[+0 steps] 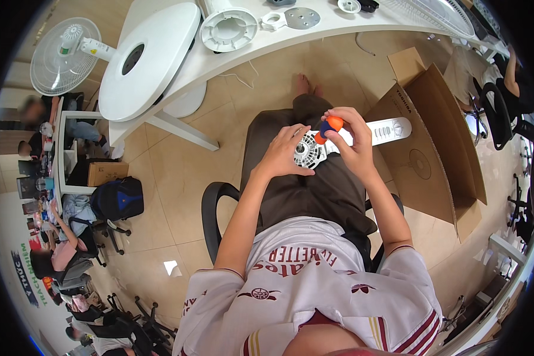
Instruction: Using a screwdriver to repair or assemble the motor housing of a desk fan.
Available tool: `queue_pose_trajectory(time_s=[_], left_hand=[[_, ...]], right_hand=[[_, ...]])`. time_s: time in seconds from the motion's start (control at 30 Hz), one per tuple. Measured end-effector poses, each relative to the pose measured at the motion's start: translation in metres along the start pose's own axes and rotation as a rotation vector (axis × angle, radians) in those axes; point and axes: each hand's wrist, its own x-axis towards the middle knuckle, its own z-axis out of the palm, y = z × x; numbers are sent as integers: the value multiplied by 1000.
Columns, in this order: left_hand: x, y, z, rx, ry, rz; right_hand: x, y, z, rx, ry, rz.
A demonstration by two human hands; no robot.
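Observation:
Across my lap lies a white fan head and neck piece, its round slotted motor housing (308, 155) on the left and a long panel with a row of buttons (391, 131) on the right. My left hand (283, 152) is closed around the left rim of the housing, thumb at its lower edge. My right hand (355, 141) grips a short screwdriver (333, 123) with an orange and blue handle, held over the joint between housing and panel. The screwdriver's tip is hidden, so I cannot tell whether it touches a screw.
A white table (332, 24) ahead bears a round white base (151, 59), a white stand collar (228, 29) and a metal plate (302, 18). An open cardboard box (421, 151) stands at my right. At left are a standing fan (65, 56) and a dark backpack (117, 199); other people sit farther off.

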Motion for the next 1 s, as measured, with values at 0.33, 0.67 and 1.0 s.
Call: queue_pose_trajectory(time_s=[0.33,0.67,1.0], left_hand=[[3,-1,-1,4,27,41],[-7,-7,6,-19,65,75],[-35,-12,35,-211,329,9]], right_hand=[[9,-3,-1,-22,-41,-3],[0,1,-1,125,-163,47],[0,7,5,24,-37,5]])
